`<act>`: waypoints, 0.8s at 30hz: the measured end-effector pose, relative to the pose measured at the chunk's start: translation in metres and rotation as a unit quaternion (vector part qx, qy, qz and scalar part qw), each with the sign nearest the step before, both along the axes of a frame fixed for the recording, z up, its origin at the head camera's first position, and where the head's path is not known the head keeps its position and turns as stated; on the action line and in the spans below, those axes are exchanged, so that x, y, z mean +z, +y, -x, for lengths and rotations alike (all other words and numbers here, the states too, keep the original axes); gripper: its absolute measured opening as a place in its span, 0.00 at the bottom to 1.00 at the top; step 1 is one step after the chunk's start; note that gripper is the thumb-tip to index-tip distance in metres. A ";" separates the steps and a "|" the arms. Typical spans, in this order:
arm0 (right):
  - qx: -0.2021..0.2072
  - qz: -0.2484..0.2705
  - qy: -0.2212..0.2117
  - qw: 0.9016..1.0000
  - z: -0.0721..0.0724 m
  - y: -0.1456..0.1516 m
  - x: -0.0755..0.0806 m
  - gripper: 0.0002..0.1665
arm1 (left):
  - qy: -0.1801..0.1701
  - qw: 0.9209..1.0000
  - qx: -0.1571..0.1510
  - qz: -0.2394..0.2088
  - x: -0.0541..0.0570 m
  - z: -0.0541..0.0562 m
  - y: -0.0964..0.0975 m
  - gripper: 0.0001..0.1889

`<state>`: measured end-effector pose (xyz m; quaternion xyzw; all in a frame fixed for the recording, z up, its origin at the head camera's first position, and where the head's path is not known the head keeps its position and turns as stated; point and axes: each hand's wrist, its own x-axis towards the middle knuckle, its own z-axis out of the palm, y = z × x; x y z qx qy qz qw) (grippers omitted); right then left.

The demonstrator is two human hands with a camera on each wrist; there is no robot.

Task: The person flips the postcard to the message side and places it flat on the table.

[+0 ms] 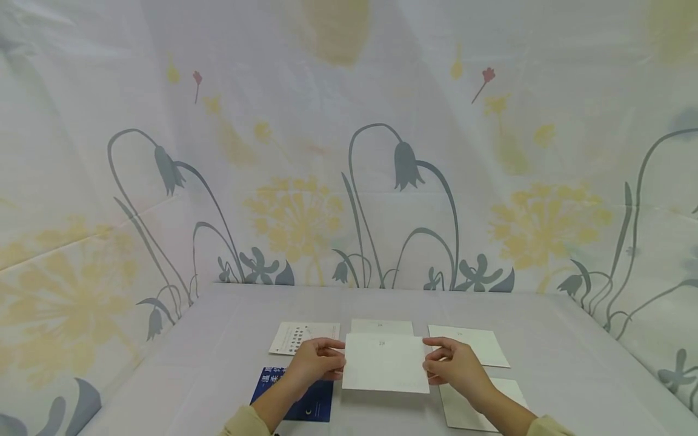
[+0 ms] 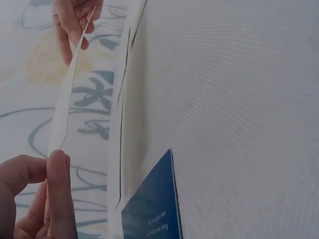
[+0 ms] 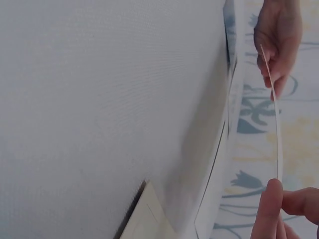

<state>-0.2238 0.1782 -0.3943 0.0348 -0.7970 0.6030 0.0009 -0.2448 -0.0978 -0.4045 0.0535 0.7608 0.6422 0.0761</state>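
Between both hands a white card with a small dark mark near its top edge is held up above the table, its face toward the head camera. My left hand pinches its left edge between thumb and fingers. On the opposite edge, my right hand pinches it the same way. The left wrist view shows the card nearly edge-on, slightly bent, with the left fingers at its near end. Seen from the right wrist, the card is a thin strip running away to the left hand.
A dark blue card with white lettering lies below my left forearm. Behind it is a white card with printed characters. Another white card sits behind the held one; two more, a back one and a front one, lie at right.
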 end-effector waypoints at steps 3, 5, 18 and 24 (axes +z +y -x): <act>0.000 -0.004 -0.010 1.000 0.000 -0.001 -0.003 0.29 | -0.004 1.000 0.004 0.022 -0.001 -0.001 0.001 0.16; 0.000 -0.005 -0.016 1.000 0.000 -0.001 -0.005 0.30 | -0.005 0.999 0.006 0.037 -0.001 -0.003 0.002 0.16; 0.036 -0.006 -0.049 0.998 -0.006 -0.001 -0.015 0.31 | -0.013 0.994 -0.001 0.108 -0.003 -0.007 0.006 0.22; 0.045 -0.014 -0.054 0.997 -0.007 0.000 -0.019 0.32 | -0.025 0.993 -0.013 0.117 -0.004 -0.009 0.006 0.21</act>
